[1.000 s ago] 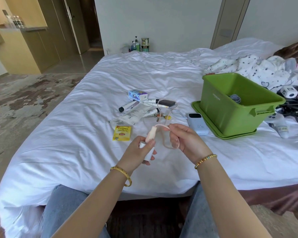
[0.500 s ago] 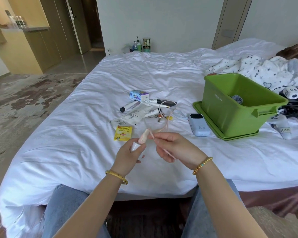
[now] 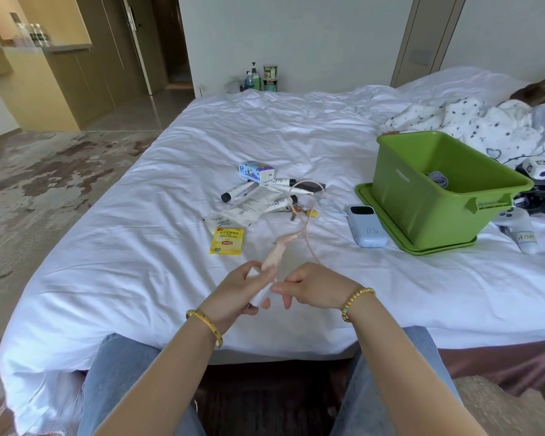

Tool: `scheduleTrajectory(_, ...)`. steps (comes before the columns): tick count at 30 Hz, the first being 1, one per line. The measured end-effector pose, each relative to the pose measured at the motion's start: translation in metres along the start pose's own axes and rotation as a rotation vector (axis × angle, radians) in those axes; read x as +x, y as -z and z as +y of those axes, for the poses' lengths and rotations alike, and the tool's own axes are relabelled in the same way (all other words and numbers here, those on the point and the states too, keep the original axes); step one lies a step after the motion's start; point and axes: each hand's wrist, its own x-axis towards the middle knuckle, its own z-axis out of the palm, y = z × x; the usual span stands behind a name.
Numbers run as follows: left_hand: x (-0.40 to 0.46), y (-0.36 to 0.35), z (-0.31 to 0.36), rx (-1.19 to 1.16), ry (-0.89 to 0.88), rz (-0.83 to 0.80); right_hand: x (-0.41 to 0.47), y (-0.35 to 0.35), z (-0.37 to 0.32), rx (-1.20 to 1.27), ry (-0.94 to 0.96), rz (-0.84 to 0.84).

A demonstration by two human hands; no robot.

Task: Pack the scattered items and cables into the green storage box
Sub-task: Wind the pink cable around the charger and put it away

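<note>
Low over the white bed [image 3: 139,247], my left hand [image 3: 239,291] grips the white plug end of a pale pink cable [image 3: 306,221]. My right hand [image 3: 312,289] pinches the same cable right beside it. The cable loops up and away toward a pile of tubes, sachets and keys [image 3: 265,199]. The green storage box [image 3: 434,196] stands open on its green lid at the right, with a coiled grey cable [image 3: 438,177] inside. A light blue power bank [image 3: 366,226] lies just left of the box. A yellow tea sachet [image 3: 227,241] lies left of my hands.
A small blue-and-purple carton [image 3: 256,170] sits behind the pile. Right of the box lie a white game controller [image 3: 521,229], a white camera [image 3: 540,166] and black cables. A spotted blanket [image 3: 472,121] is bunched at the back right. Bottles [image 3: 261,78] stand past the bed's far edge.
Both hands have come down and closer to me with the cable. The right hand has moved in against the left, and the cable's loop now stretches out toward the pile.
</note>
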Motion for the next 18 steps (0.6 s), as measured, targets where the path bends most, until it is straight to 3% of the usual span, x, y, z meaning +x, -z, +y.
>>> scheduleTrajectory(4,-0.003,0.002,-0.002,0.135,-0.034,-0.064,0.000,0.006,0.002,-0.043,0.022,-0.121)
scheduleTrajectory(8,-0.009,0.009,-0.004,0.057,-0.045,-0.282,0.000,0.013,0.003,0.019,0.075,-0.193)
scheduleTrajectory(11,-0.010,0.010,0.001,0.251,0.006,-0.407,0.002,0.019,0.003,-0.133,0.029,-0.230)
scheduleTrajectory(15,-0.004,0.002,0.002,0.659,0.055,-0.433,0.007,0.023,-0.004,-0.303,0.000,-0.284)
scheduleTrajectory(18,0.003,-0.006,-0.006,0.737,0.024,-0.344,0.012,0.023,-0.010,-0.330,0.013,-0.257)
